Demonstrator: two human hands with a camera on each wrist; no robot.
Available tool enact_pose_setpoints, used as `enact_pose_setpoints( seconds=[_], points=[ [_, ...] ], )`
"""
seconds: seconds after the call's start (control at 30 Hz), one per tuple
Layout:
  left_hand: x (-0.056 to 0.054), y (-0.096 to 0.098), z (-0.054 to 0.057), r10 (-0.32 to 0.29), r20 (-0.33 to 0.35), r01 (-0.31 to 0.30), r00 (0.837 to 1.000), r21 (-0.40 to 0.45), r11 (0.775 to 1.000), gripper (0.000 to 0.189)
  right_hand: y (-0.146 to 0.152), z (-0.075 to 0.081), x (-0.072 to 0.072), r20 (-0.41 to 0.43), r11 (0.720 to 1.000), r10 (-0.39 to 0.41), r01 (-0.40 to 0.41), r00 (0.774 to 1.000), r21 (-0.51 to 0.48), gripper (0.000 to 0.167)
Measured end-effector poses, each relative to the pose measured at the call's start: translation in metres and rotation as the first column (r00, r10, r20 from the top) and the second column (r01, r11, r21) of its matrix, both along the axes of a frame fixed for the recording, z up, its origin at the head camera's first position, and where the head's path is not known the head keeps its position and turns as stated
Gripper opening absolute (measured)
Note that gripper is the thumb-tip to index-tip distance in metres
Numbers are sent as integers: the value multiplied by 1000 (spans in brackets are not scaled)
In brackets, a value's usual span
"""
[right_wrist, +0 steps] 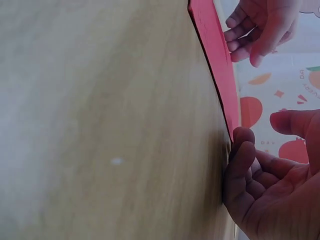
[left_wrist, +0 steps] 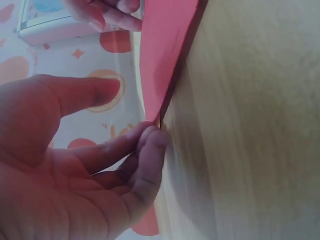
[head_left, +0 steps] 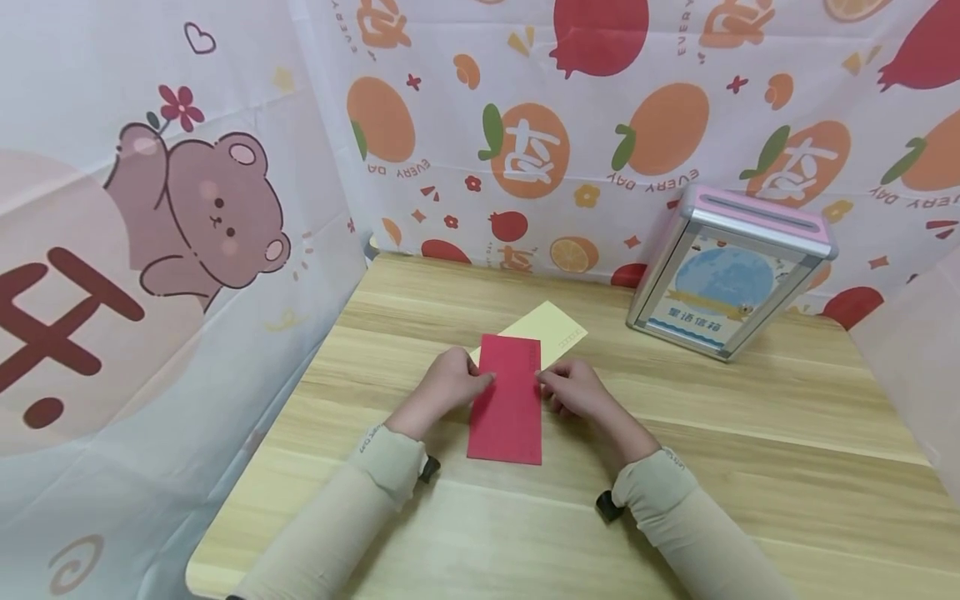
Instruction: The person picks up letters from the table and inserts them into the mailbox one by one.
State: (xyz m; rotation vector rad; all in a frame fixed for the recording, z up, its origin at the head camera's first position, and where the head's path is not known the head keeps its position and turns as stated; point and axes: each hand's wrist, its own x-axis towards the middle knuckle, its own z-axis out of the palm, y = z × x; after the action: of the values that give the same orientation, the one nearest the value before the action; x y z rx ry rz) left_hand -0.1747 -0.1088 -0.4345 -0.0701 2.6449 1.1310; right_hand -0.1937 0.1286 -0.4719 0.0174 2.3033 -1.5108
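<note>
While the red envelope (head_left: 510, 408) sits lengthwise near the middle of the wooden table (head_left: 772, 467), a hand reaches to each of its long edges. The left hand (head_left: 453, 379) touches the left edge with loosely bent fingers, its thumb standing apart from them above the paper. At the right edge, the right hand (head_left: 576, 388) does likewise, thumb apart and fingertips against the paper. Partly covered by the red envelope's far end, a yellow envelope (head_left: 551, 327) slants toward the far right. Beyond it to the right stands a silver-framed box (head_left: 705, 279) with a slotted pink top. Fruit-printed cloth (head_left: 442, 187) hangs along the far side, and a cloth with a bear (head_left: 217, 208) hangs on the left. Both sleeves (head_left: 330, 525) are pale.
</note>
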Motion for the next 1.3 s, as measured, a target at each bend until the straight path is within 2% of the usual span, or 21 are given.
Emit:
enact_pose_setpoints(
  seconds=[0.13, 0.3, 0.53, 0.7, 0.83, 1.03, 1.17, 1.3],
  points=[
    [0, 1, 1, 5, -43, -3, 999, 34, 999, 20, 1, 0, 1, 9, 1000, -24, 25, 1000, -14, 27],
    [-1, 3, 3, 28, -85, -19, 996, 106, 994, 12, 2, 1, 1, 6, 997, -75, 75, 997, -24, 30],
    [-7, 6, 7, 71, -222, -25, 972, 203, 979, 16, 3, 8, 1, -89, 984, -144, 133, 986, -119, 38],
    [-9, 12, 12, 55, -292, 26, 955, 266, 964, 14, 5, 13, 0, -139, 974, -162, 135, 977, -183, 46],
    [-10, 17, 13, 44, -353, 70, 935, 303, 951, 13, 6, 18, -2, -150, 966, -171, 135, 974, -222, 37],
    [-13, 23, 18, 44, -390, 93, 920, 324, 942, 13, 12, 29, -1, -213, 967, -183, 137, 960, -214, 30],
    [-16, 29, 26, 33, -425, 115, 904, 316, 942, 12, 18, 38, -1, -255, 969, -191, 141, 948, -202, 31],
    [-21, 35, 40, 1, -462, 157, 887, 305, 939, 11, 26, 51, -3, -305, 967, -203, 141, 930, -213, 34]
  ],
)
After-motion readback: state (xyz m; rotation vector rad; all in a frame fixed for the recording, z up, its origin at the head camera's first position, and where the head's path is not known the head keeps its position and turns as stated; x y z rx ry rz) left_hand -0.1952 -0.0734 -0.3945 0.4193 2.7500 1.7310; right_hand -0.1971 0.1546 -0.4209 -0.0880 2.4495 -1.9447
